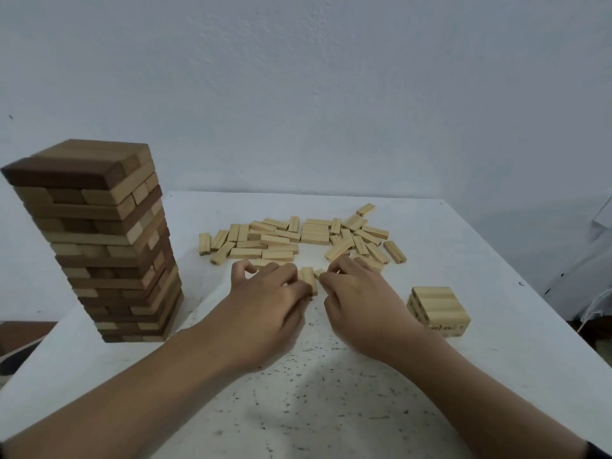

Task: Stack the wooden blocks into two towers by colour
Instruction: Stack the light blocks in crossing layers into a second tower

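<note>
White speckled table against a plain pale wall, where right of a tall brown-and-tan tower the left hand and right hand, fingers curled, pinch pale blocks between them, a scattered pile just beyond, a short pale stack farther right.

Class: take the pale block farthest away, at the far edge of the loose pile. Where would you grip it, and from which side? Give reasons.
Pinch the farthest pale block across its long sides at mid-length, coming from above. It lies flat on the table, sticking out past the pile, so both long sides look free.
</note>
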